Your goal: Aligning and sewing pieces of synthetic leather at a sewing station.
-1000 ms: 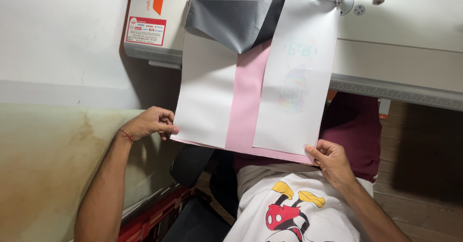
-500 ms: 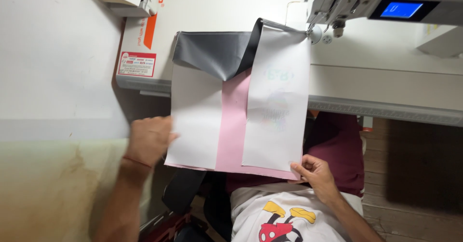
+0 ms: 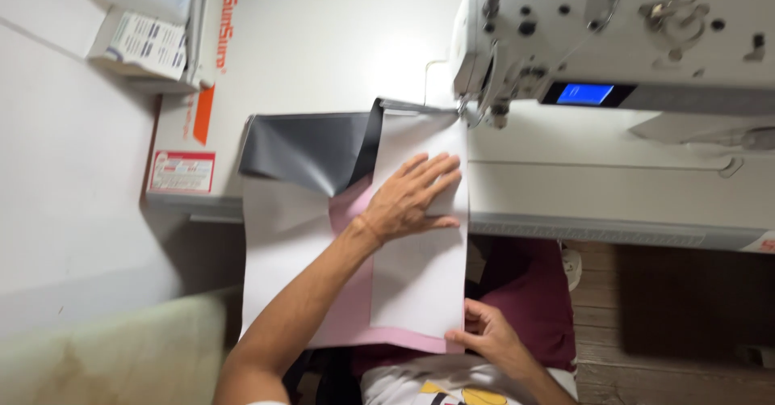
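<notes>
The fabric piece is layered: a white panel on top, a pink strip showing underneath, and a grey flap folded back at its far end, right beside the sewing machine. It hangs off the table edge below the machine. The left hand lies flat on it, fingers spread; the right hand pinches its near corner.

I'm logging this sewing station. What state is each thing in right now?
Left hand: open, flat on the white panel.
Right hand: pinching the fabric's lower edge.
White panel: flat, overhanging the table.
Grey fabric: folded back.
Sewing machine screen: lit blue.
</notes>
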